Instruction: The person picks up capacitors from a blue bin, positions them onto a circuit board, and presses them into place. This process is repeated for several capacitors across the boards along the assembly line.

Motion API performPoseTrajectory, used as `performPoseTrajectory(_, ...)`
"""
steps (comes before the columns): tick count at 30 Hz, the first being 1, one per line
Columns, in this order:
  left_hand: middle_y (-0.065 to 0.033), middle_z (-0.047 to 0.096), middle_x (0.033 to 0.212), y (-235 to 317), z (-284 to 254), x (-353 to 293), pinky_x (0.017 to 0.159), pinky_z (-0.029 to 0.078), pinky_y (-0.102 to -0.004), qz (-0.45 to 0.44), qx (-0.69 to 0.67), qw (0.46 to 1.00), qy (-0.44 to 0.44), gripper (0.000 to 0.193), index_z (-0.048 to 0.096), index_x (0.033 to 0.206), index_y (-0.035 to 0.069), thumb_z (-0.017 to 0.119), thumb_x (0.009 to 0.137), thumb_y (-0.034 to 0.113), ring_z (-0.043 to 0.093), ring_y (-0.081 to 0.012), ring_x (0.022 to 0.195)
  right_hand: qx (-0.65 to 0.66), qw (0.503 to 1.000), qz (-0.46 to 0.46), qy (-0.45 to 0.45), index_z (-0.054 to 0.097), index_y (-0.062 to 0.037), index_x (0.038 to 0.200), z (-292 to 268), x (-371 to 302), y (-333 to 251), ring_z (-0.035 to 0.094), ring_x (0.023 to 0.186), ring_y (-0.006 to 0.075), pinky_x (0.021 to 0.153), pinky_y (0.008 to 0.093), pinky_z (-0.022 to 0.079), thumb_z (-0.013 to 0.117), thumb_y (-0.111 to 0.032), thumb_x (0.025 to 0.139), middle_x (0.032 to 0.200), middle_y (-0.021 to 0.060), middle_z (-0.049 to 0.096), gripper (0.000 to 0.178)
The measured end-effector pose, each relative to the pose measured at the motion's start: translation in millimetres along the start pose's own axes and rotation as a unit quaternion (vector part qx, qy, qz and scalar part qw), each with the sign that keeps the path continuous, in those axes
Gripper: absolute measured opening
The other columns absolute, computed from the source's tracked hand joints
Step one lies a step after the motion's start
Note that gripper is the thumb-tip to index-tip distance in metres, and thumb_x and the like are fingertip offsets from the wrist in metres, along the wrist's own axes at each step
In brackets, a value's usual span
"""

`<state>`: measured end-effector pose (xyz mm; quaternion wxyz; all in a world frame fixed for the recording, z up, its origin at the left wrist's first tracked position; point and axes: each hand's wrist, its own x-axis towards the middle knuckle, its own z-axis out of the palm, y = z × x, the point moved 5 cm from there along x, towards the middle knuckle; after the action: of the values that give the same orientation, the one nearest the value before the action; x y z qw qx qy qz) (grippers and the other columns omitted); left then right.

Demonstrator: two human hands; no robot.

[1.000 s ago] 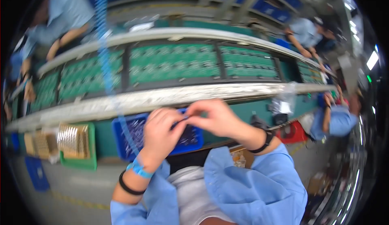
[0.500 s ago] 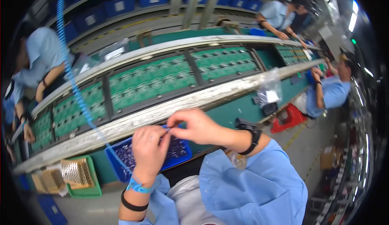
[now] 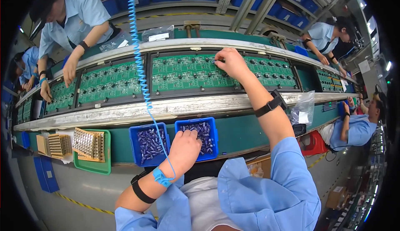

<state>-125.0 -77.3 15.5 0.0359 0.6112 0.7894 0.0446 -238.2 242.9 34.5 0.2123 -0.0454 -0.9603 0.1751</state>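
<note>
My right hand (image 3: 231,63) reaches over a green circuit board panel (image 3: 175,76) in a black frame. Thumb and forefinger are pinched on a small dark electronic component (image 3: 216,61) at the board's surface. My left hand (image 3: 183,150) is lowered into the right-hand blue bin (image 3: 214,137), among small purple cylindrical parts that look like capacitors (image 3: 205,132). Its fingers point down, with the tips hidden behind the back of the hand. Beside it stands another blue bin (image 3: 132,141) of similar parts. A blue coiled cord (image 3: 143,81) runs down to the blue band on my left wrist.
Metal rails (image 3: 175,111) border the line of board panels. At left lies a green tray (image 3: 106,164) with gold-coloured perforated blocks (image 3: 85,142). A clear plastic bag (image 3: 304,110) lies at right. Across the line, a co-worker (image 3: 77,18) handles boards; others work farther along.
My hands were together above the bins. Now the right has moved out to the board and the left down into the right-hand bin. The view has also shifted.
</note>
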Motion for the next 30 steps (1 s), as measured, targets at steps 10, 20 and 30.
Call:
performPoseTrajectory(10,-0.0055,0.064,0.098,6.7,1.1,-3.1,0.084,0.045,-0.0364,-0.007,0.014,0.999,-0.042,0.012,0.075,0.082,0.012,0.063,0.083,0.013,0.060,-0.0220,0.097,-0.001,0.999,0.030,-0.032,0.075,-0.0041,0.092,9.2,12.6,5.1,0.066,0.093,0.0299,0.086,0.0416,0.054,0.080,-0.015,0.082,0.089,0.0099,0.071,0.015)
performPoseTrajectory(20,-0.0054,0.065,0.099,1.1,-1.5,-10.5,0.085,0.043,-0.0366,0.001,0.020,0.999,-0.038,0.012,0.075,0.083,0.011,0.063,0.083,0.014,0.060,-0.0222,0.097,-0.011,0.993,0.067,-0.093,0.078,-0.0104,0.092,12.6,24.7,11.2,0.071,0.093,0.0309,0.082,0.0445,0.056,0.077,-0.022,0.083,0.093,0.0094,0.075,0.015)
performPoseTrajectory(30,-0.0069,0.068,0.101,2.3,-1.8,-12.0,0.087,0.041,-0.0386,0.007,0.060,0.993,-0.105,0.018,0.080,0.086,0.011,0.064,0.084,0.016,0.060,-0.0229,0.100,-0.167,0.978,0.072,-0.103,0.079,-0.0131,0.095,16.4,25.2,-6.7,0.070,0.102,0.0335,0.090,0.0476,0.054,0.074,-0.023,0.085,0.096,0.0090,0.077,0.016)
